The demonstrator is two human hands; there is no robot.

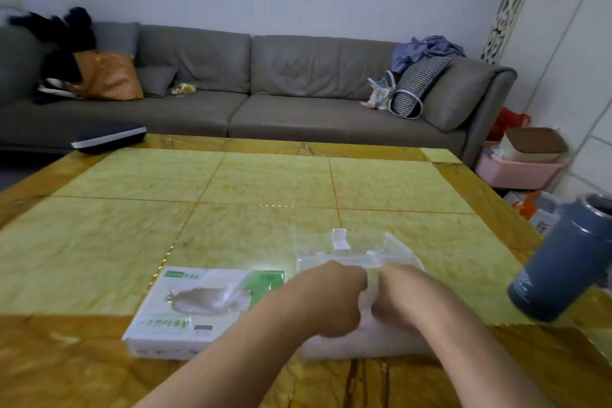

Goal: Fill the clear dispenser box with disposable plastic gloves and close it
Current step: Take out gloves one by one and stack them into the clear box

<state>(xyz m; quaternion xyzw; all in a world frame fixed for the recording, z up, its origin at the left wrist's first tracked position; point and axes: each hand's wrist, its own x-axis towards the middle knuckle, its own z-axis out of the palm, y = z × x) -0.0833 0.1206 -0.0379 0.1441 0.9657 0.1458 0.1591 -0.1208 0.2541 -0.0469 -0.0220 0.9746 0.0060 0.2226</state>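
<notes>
Nearest me, a soft white stack of gloves point(364, 346) lies on the desk point(231, 228) under my wrists. Both my hands are curled into fists, knuckles almost touching: my left hand point(334, 298) and my right hand point(395, 291) each seem to bunch the thin plastic at the top of the stack, though the blur hides exactly how much my fingers have caught. To do this well, I think I should keep the bundle squeezed narrow and flat, lift it as 1 piece, and lower it straight into the clear box point(356, 250), which sits open just beyond my knuckles. Just left of my arm lies the glove carton point(198, 305), a glove poking from its slot. Loose edges could snag the rim, so I would tuck them first.
</notes>
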